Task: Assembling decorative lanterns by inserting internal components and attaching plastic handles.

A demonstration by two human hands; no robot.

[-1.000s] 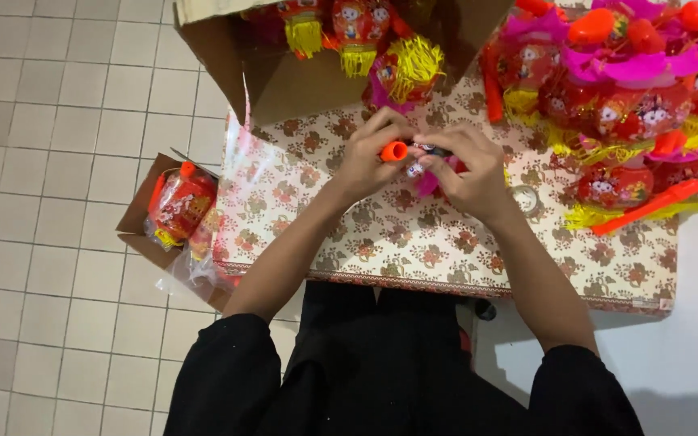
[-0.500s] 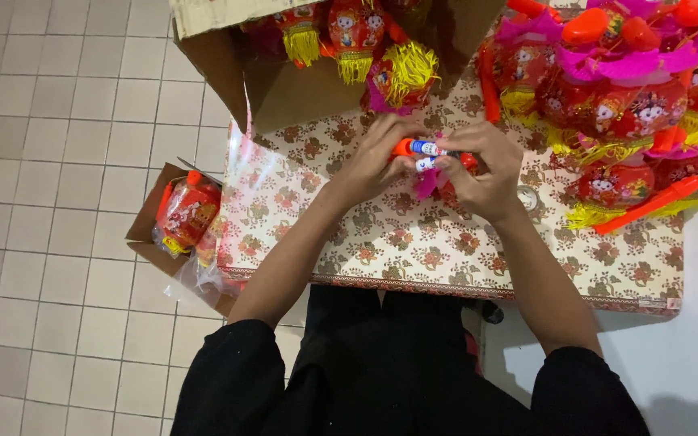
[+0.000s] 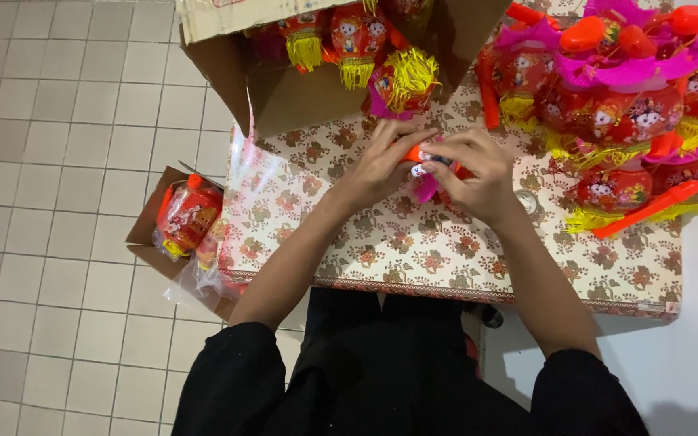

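Head view, from left to right: at the left edge of the frame a small box (image 3: 149, 242) sits on the tiled floor (image 3: 50, 161) with one bagged lantern (image 3: 187, 216) in it, beside the corner of the surface (image 3: 414, 250), which wears a floral cloth. At upper middle an open carton (image 3: 284, 89) holds more lanterns with yellow tassels. At frame centre the left hand (image 3: 377, 165) and right hand (image 3: 478, 173) meet over the cloth, touching each other around a small toy lantern (image 3: 430, 173); only its orange stick end, a white bit and a pink fringe show between the fingers. The left grip is pinching the orange end, and the right grip is pressed together over the lantern body, hiding most of it. To do this well, I judge it wise to keep the piece low over the surface, hold the body steady with the right hand and let the left fingertips do the fine turning or pushing, so the thin fringe is not crushed. At upper right lies a lantern heap (image 3: 632, 105), red and pink with orange sticks, near the right hand.
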